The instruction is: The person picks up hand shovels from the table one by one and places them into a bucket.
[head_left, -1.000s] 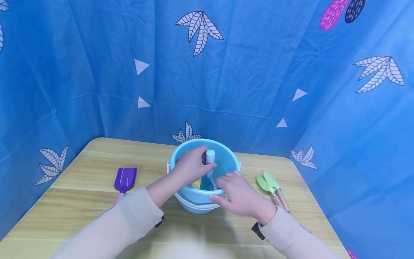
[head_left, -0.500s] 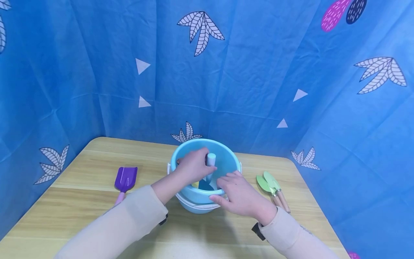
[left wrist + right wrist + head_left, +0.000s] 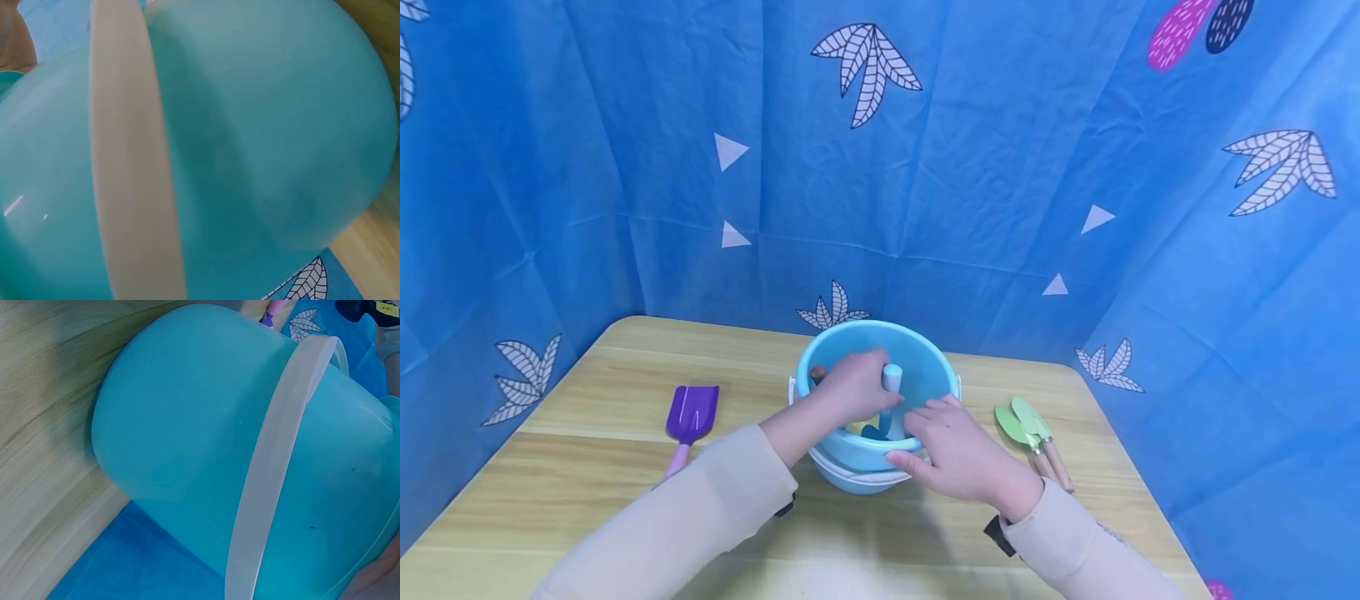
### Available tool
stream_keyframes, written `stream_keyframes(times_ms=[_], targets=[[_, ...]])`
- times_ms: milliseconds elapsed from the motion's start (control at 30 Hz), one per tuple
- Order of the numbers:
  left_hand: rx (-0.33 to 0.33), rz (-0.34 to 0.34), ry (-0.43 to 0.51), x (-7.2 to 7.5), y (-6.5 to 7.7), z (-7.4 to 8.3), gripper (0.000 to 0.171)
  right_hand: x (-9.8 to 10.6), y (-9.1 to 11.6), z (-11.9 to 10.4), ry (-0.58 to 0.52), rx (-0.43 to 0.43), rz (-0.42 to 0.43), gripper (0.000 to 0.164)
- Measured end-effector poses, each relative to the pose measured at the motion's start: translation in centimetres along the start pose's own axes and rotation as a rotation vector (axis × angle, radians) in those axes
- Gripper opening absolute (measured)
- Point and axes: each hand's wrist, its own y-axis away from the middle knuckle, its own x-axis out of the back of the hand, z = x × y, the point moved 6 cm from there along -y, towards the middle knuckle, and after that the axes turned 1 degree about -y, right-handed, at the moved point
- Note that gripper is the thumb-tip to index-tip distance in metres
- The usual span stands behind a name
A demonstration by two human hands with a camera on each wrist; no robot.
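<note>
A light blue bucket [image 3: 859, 454] stands on the table, its white carrying handle [image 3: 131, 156] hanging down against the front. My left hand [image 3: 853, 387] reaches inside and grips the pale blue handle of a toy shovel [image 3: 892, 379], whose darker blue blade points down toward the bottom. My right hand [image 3: 955, 450] holds the near right rim, thumb outside and fingers over the edge. Deeper in the bucket a yellow thing [image 3: 865, 425] shows partly, and a brown end [image 3: 817, 374] leans at the left wall. Both wrist views are mostly filled by the bucket's outside.
Left of the bucket lies a purple toy shovel [image 3: 691, 415], its pink handle partly behind the left sleeve. Two green trowels [image 3: 1017, 425] with wooden handles lie to the right, near the right forearm. Blue patterned cloth [image 3: 880, 167] hangs behind the wooden table [image 3: 760, 367].
My left hand has lowered the toy shovel deeper into the bucket, moving slightly right. More of the brown end now shows. My right hand stays at the rim.
</note>
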Motion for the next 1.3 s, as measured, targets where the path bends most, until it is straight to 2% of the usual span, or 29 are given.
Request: stream_keyframes(times_ms=[400,667,933,1200,1300], targets=[[0.007,-0.042,-0.018,-0.8,-0.9,0.1,0.035,0.1,0.0,-0.1,0.016,0.023,0.028,0.039],[0.001,-0.06,0.017,-0.7,-1.4,-0.2,0.034,0.2,0.1,-0.2,0.009,0.016,0.026,0.042],[0.039,-0.057,0.005,-0.2,-1.7,-0.6,0.025,0.3,0.0,-0.2,0.009,0.014,0.023,0.046],[0.05,-0.054,0.051,0.0,-2.0,-1.4,0.022,0.3,0.0,-0.2,0.02,0.018,0.03,0.044],[0.059,-0.061,0.088,0.1,-2.4,-1.9,0.027,0.2,0.1,-0.2,0.026,0.019,0.033,0.042]])
